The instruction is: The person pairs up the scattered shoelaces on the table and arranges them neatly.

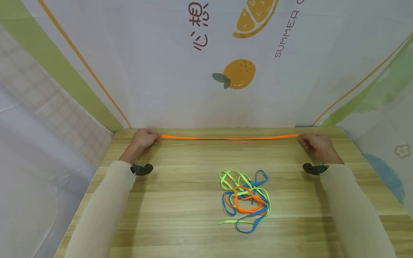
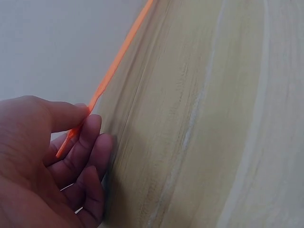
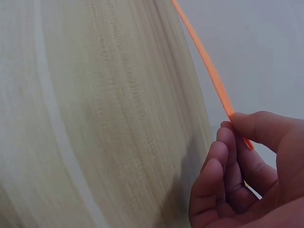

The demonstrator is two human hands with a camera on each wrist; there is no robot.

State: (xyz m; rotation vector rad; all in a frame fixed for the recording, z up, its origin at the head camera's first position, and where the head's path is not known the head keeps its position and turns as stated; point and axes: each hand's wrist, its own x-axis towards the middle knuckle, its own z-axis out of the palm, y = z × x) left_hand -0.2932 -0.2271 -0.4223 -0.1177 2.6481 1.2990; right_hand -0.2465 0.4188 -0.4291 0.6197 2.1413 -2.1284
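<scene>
An orange shoelace [image 1: 226, 138] stretches nearly straight between my two hands along the back of the table. My left hand [image 1: 145, 139] pinches one end between thumb and fingers; in the left wrist view the lace's tip [image 2: 64, 148] sticks out past the fingertips. At the other end my right hand [image 1: 317, 143] pinches the lace the same way, with a short orange end [image 3: 249, 143] showing below the thumb in the right wrist view. Nearer to me, between the forearms, lies a loose tangle of yellow-green [image 1: 267, 200], blue [image 1: 253, 216] and orange laces [image 1: 237, 200].
The wooden table [image 1: 180, 200] ends at the back against a white cloth [image 1: 161, 71] printed with oranges and lettering. Pale curtains [image 1: 29, 172] hang at both sides. A dark wrist device [image 1: 142, 169] sits on each wrist.
</scene>
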